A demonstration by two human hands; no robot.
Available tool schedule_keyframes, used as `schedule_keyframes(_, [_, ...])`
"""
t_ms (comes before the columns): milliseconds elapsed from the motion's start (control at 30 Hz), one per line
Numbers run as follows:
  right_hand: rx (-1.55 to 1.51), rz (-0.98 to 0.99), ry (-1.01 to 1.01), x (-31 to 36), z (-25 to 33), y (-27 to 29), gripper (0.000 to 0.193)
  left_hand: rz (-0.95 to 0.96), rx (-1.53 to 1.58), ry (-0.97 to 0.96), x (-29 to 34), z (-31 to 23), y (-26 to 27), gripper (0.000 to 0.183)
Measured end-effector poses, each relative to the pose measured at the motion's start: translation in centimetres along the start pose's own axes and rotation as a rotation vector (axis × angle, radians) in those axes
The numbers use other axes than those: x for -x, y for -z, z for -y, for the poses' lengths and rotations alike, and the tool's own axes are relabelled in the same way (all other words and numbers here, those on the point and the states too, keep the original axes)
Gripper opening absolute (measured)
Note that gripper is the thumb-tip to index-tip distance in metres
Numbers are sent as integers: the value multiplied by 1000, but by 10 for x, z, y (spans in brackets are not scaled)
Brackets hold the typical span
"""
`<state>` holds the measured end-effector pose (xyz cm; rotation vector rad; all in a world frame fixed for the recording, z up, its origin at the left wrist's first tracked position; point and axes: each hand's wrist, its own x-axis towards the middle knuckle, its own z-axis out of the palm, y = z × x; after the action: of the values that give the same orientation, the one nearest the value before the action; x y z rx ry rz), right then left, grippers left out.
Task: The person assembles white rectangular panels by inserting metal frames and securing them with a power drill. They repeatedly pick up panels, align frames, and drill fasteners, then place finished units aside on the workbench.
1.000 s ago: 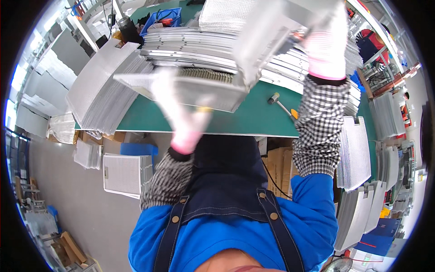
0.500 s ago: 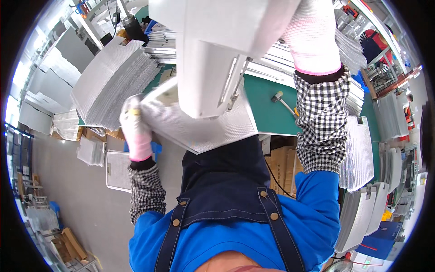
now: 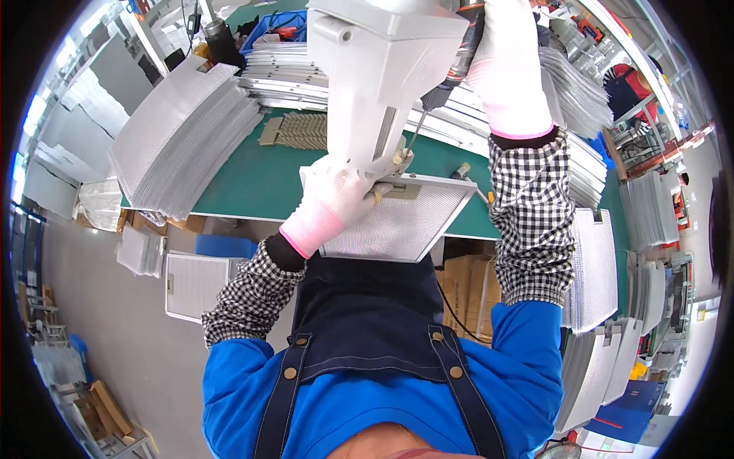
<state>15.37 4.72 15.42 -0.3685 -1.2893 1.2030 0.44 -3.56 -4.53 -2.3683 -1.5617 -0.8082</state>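
Observation:
A framed metal mesh panel [image 3: 394,223] lies tilted at the table's front edge, against my apron. My gloved left hand [image 3: 334,195] is closed at its far edge, with fingertips near a small tan fitting [image 3: 401,158]. My gloved right hand [image 3: 511,76] is raised at the upper right, wrapped round a black and orange power screwdriver [image 3: 461,52]; some of its fingers are hidden. The driver's long thin bit slants down to the fitting. A light grey machine housing [image 3: 382,84] looms over the far edge and covers part of the view.
Stacked mesh panels [image 3: 180,141] stand on the left of the green table [image 3: 252,180]. Tan metal clips [image 3: 302,130] lie in a row behind, near white frame strips [image 3: 279,73]. A hammer [image 3: 462,171] lies to the right. More panels [image 3: 592,268] stand at the right edge.
My left hand has moved right and up, from the panel's left side to its far edge. The panel has turned and shifted right. The screwdriver and the clips have come into view.

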Motion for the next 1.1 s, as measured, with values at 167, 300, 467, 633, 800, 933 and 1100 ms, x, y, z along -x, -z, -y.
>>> schedule_keyframes(167, [98, 109, 54, -2, -7, 5, 28, -117, 6, -70, 3, 4, -9, 34])
schedule_keyframes(300, [42, 127, 2, -3, -11, 2, 27, -137, 41, -79, 5, 5, -12, 33])
schedule_keyframes(467, [47, 240, -42, 10, -13, -4, 21, -171, 259, -143, 22, 29, -52, 26])
schedule_keyframes(633, [97, 295, 4, 25, -18, -12, 19, -30, 444, -138, 38, 39, -49, 30])
schedule_keyframes(800, [140, 303, 38, 24, -22, -8, 18, 10, 321, -82, 25, 28, -24, 30])
schedule_keyframes(933, [153, 326, 51, 25, -28, -8, 18, -87, 173, -180, 17, 24, -12, 22])
schedule_keyframes(1100, [217, 352, 89, 24, -35, -4, 19, -159, 308, -266, 13, 19, -6, 23])
